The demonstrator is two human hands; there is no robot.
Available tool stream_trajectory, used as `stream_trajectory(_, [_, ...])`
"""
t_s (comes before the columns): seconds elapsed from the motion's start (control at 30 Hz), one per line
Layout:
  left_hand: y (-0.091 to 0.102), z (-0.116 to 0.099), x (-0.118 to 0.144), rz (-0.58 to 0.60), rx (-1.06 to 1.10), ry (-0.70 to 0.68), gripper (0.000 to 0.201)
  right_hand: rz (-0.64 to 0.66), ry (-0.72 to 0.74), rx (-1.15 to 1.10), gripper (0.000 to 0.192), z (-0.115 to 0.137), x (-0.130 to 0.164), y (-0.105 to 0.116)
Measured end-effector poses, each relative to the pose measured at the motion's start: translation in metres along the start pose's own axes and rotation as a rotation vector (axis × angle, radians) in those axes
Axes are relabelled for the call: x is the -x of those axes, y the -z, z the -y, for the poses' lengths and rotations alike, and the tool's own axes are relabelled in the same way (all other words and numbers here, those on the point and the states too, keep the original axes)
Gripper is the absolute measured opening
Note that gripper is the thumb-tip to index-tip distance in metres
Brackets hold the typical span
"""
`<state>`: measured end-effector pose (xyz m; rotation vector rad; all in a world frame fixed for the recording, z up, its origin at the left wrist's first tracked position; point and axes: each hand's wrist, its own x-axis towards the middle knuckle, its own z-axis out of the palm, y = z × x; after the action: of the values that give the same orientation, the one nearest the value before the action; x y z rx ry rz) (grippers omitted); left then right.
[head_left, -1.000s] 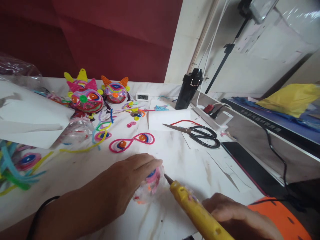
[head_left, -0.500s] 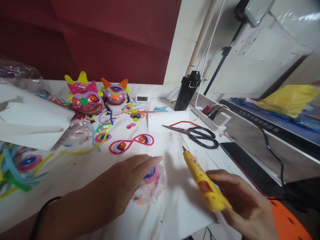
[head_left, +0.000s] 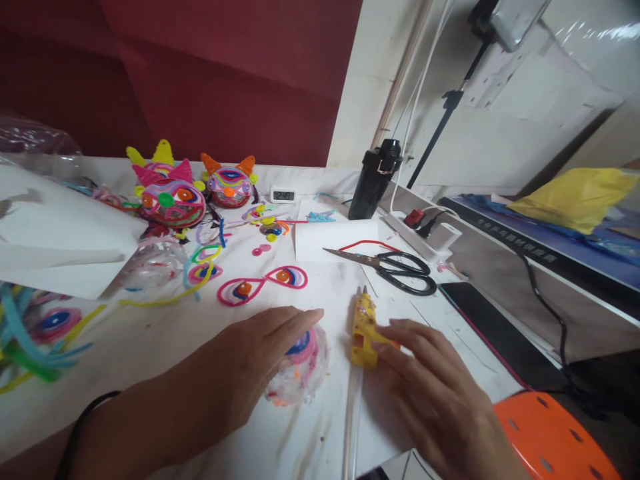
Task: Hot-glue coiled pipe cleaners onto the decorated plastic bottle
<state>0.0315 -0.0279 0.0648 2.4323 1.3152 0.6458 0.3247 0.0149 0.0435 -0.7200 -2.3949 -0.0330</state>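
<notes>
My left hand [head_left: 250, 363] rests over a clear plastic ball [head_left: 305, 373] with pink and blue pipe-cleaner coils stuck on it, pressing it to the white table [head_left: 150, 347]. My right hand [head_left: 430, 390] reaches in from the lower right. Its thumb and fingertips grip the rear of a yellow glue gun [head_left: 363, 321]. The gun lies on the table just right of the ball, nozzle pointing away from me.
Black scissors [head_left: 400, 270] lie beyond the glue gun, near a black bottle [head_left: 373, 180] and a power strip [head_left: 430, 233]. Pipe-cleaner masks [head_left: 173, 200], a pink figure-eight coil [head_left: 263, 283], another clear ball [head_left: 150, 263] and white paper [head_left: 55, 240] fill the left. An orange stool [head_left: 555, 440] stands lower right.
My right hand lifted the glue gun's nozzle off the ball, swung it right and forward, then laid it on the table. My left hand stayed on the ball.
</notes>
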Motion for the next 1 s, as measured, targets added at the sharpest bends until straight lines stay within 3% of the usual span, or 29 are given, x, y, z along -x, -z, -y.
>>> stream_trajectory(0.13, [-0.002, 0.003, -0.001, 0.002, 0.009, 0.003, 0.07, 0.041, 0.045, -0.159, 0.034, 0.035, -0.007, -0.013])
stream_trajectory(0.17, [-0.003, 0.003, -0.001, 0.009, 0.016, 0.014, 0.071, 0.02, 0.043, -0.17, 0.035, 0.042, -0.009, -0.019])
stream_trajectory(0.23, [-0.003, 0.003, -0.001, 0.016, 0.031, 0.02, 0.072, -0.143, 0.031, -0.159, 0.031, 0.049, -0.011, -0.03])
stream_trajectory(0.37, [-0.004, 0.004, -0.001, 0.006, 0.048, 0.022, 0.068, -0.155, 0.086, -0.115, 0.031, 0.054, -0.014, -0.046])
stream_trajectory(0.5, [-0.005, 0.005, -0.001, -0.023, 0.066, 0.008, 0.072, -0.315, 0.024, -0.108, 0.034, 0.057, -0.018, -0.05])
stream_trajectory(0.67, [-0.004, 0.005, 0.0, 0.006, 0.076, 0.017, 0.074, -0.228, 0.098, -0.119, 0.033, 0.059, -0.022, -0.047])
stream_trajectory(0.8, [-0.004, 0.003, 0.0, 0.012, 0.06, 0.024, 0.073, -0.383, -0.013, -0.167, 0.028, 0.062, -0.022, -0.051])
stream_trajectory(1.0, [-0.005, 0.003, -0.001, -0.02, 0.046, 0.004, 0.073, -0.216, 0.094, -0.131, 0.025, 0.058, -0.026, -0.042])
